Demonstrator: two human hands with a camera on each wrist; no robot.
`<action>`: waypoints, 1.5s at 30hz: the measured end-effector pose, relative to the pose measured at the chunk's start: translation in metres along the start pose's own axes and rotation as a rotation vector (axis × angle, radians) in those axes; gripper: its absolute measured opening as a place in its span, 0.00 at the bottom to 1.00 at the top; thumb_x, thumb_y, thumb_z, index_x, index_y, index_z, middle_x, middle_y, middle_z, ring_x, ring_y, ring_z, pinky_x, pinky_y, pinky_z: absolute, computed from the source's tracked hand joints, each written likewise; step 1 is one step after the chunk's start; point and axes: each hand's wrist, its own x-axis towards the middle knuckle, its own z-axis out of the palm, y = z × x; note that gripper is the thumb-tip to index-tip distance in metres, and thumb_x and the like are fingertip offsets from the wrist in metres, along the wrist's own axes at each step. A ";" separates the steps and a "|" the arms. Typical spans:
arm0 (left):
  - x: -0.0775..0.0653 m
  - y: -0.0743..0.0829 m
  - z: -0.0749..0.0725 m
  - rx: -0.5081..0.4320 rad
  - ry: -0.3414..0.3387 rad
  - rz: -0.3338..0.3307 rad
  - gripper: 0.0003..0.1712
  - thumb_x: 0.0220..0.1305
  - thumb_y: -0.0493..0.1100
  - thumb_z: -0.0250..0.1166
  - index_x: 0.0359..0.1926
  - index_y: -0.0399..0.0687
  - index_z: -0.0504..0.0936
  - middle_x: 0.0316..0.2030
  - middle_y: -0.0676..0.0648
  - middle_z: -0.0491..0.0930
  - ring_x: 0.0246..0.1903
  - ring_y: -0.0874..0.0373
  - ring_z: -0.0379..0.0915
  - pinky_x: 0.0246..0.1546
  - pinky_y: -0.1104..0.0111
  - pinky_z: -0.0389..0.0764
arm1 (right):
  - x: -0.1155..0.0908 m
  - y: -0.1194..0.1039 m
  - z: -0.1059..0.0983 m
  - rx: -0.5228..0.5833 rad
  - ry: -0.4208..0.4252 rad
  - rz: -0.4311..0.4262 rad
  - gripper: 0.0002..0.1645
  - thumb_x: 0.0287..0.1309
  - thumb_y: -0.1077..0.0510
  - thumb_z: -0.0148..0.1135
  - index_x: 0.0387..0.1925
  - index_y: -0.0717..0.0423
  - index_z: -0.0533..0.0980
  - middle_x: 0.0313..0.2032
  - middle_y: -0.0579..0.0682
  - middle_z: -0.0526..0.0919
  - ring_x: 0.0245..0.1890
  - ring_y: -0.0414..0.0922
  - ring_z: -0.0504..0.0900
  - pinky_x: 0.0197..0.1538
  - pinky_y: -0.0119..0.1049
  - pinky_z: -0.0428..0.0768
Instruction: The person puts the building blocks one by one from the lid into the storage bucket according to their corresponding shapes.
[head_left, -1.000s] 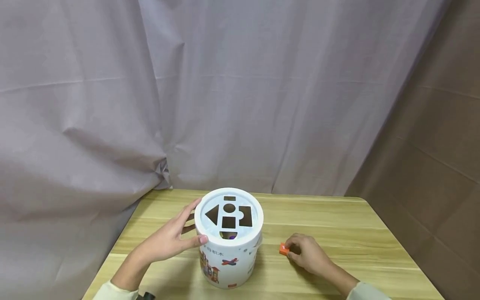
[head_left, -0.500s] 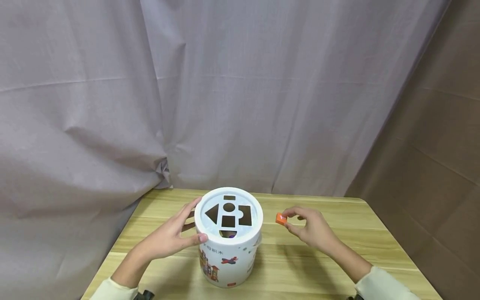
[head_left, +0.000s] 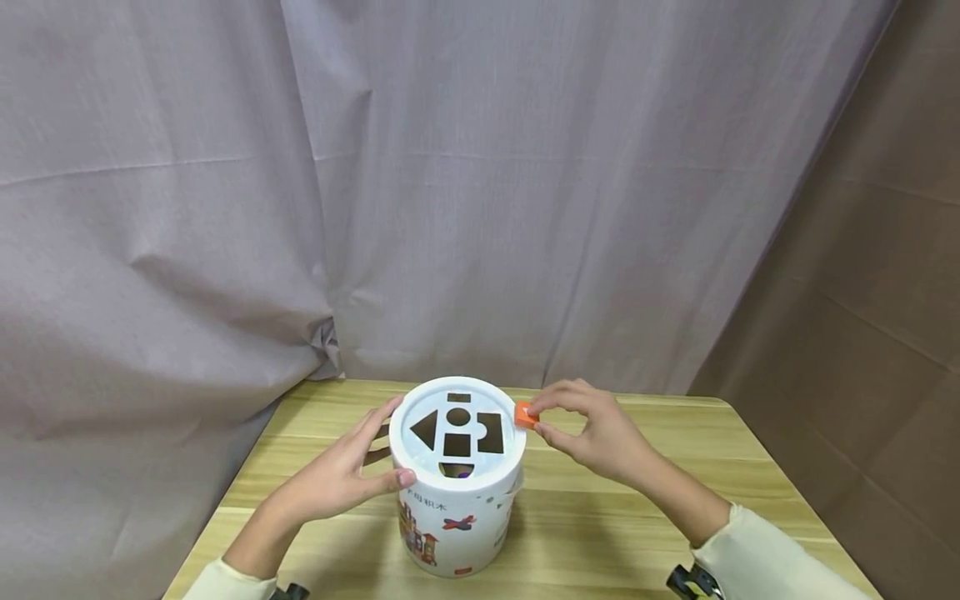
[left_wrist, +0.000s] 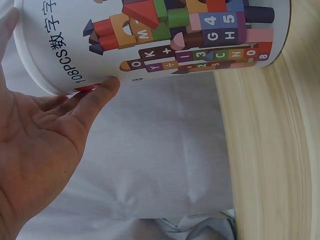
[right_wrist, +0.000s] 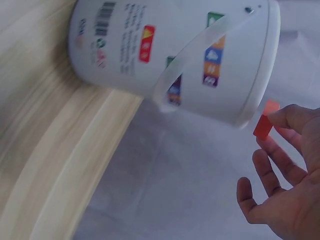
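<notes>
A white bucket (head_left: 491,521) printed with toy-block pictures stands upright on the wooden table. Its pale lid (head_left: 429,397) has several shaped holes, and a bit of purple shows through the front one. My left hand (head_left: 333,482) rests against the bucket's left side, thumb at the front rim and fairly straight fingers spread along the side. Between thumb and fingertip my right hand (head_left: 606,433) pinches a small orange block (head_left: 525,415) at the lid's right edge. The right wrist view shows that block (right_wrist: 266,120) beside the rim, the other fingers loosely bent.
The wooden table (head_left: 660,517) stretches out on both sides of the bucket. Grey curtain cloth (head_left: 480,208) hangs behind and to the left, with a browner stretch of cloth (head_left: 862,333) on the right. A translucent carrying handle (right_wrist: 187,55) hangs on the bucket's right side.
My right hand has lifted the orange block off the table and carried it left and up to the lid's right edge. The left hand and the bucket have stayed put.
</notes>
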 end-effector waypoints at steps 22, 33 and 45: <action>0.008 0.005 0.007 -0.033 -0.002 -0.005 0.61 0.69 0.59 0.78 0.90 0.65 0.48 0.86 0.41 0.59 0.77 0.34 0.72 0.73 0.38 0.79 | 0.026 -0.044 0.038 0.082 -0.099 -0.035 0.20 0.57 0.61 0.85 0.51 0.47 0.90 0.50 0.39 0.93 0.50 0.42 0.83 0.58 0.41 0.84; 0.006 0.004 0.008 -0.034 0.000 -0.005 0.60 0.70 0.57 0.78 0.90 0.66 0.48 0.86 0.42 0.60 0.76 0.34 0.73 0.72 0.38 0.81 | 0.026 -0.043 0.047 0.091 -0.128 -0.044 0.21 0.57 0.62 0.85 0.51 0.46 0.90 0.48 0.39 0.93 0.48 0.44 0.82 0.55 0.37 0.81; 0.006 0.004 0.009 -0.043 -0.001 -0.006 0.60 0.70 0.56 0.78 0.90 0.67 0.48 0.86 0.41 0.59 0.76 0.35 0.73 0.71 0.41 0.82 | 0.027 -0.045 0.047 0.090 -0.133 -0.049 0.20 0.57 0.62 0.85 0.50 0.48 0.89 0.46 0.40 0.93 0.46 0.47 0.82 0.51 0.40 0.82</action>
